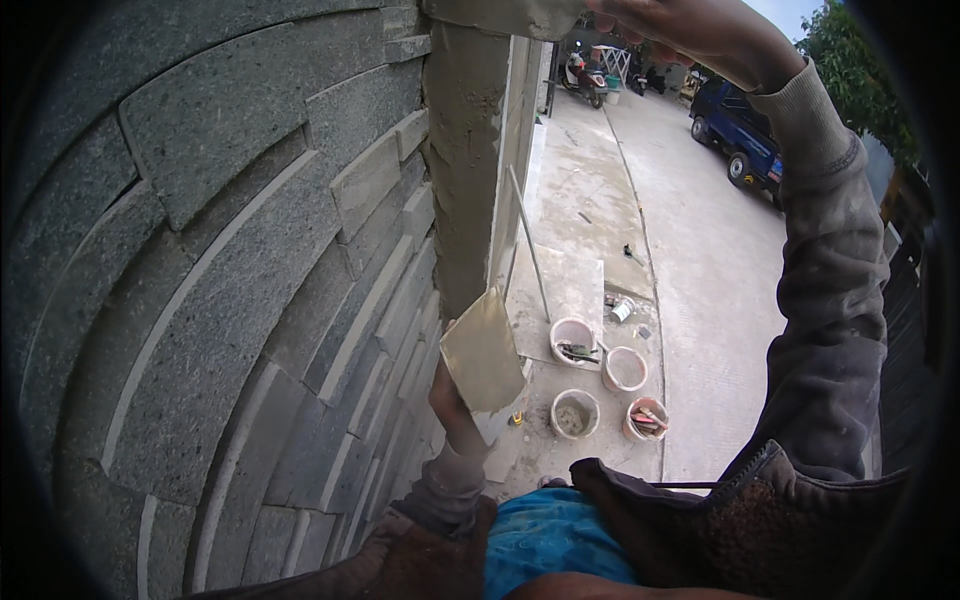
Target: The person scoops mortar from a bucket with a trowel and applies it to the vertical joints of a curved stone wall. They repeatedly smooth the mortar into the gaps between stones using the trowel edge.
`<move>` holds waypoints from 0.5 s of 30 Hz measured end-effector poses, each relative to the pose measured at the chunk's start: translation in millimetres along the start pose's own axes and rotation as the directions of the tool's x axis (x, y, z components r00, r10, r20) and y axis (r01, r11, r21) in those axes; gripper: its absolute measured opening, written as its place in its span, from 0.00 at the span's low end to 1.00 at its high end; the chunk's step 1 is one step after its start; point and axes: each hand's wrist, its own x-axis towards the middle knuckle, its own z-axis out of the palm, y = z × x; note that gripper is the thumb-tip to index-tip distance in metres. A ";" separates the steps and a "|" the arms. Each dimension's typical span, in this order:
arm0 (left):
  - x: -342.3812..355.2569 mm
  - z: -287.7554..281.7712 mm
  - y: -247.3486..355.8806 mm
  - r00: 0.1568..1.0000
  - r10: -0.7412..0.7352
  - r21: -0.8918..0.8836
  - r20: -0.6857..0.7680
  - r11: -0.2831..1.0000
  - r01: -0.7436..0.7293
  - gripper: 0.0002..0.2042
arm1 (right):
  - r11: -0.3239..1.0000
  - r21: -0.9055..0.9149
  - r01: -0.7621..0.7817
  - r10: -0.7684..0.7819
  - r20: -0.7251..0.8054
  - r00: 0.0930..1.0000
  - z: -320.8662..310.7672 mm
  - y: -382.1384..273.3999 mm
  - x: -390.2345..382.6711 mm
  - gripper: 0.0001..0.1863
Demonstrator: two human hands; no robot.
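Observation:
My left hand is closed behind a flat, pale, four-cornered plastering trowel, its face smeared with mortar and turned up toward me. It is low, beside the stone-clad wall. High at the top edge, my right hand reaches over with bent fingers. They meet the end of a grey, mortar-covered flat tool, which the frame cuts off. That tool lies across the top of a column strip coated in wet-looking grey mortar. The grip of my right fingers is partly out of view.
Several buckets stand on the ground below: one with tools, one with grey mix, one pale, one with red-handled items. A thin pole leans by the column. A blue vehicle and a motorbike are farther off.

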 end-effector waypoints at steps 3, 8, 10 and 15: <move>-2.3 -4.6 1.8 0.996 -0.094 -0.221 0.006 0.971 0.094 0.20 | 1.000 -0.012 -0.005 0.006 0.037 0.999 -8.3 -4.9 -2.6 0.34; -9.4 -11.5 -14.9 0.969 -0.232 -0.248 0.085 0.937 0.246 0.29 | 0.990 -0.079 0.119 -0.132 -0.185 0.974 -11.9 45.7 -12.4 0.26; -12.2 -29.2 -13.0 0.963 -0.267 -0.142 0.043 0.952 0.270 0.34 | 0.996 0.030 0.078 -0.067 -0.270 0.960 -7.0 47.7 -6.8 0.23; -11.6 -26.9 -20.1 0.959 -0.278 -0.217 0.049 0.935 0.282 0.31 | 0.985 -0.139 0.105 -0.129 -0.178 0.975 6.9 19.3 -29.8 0.22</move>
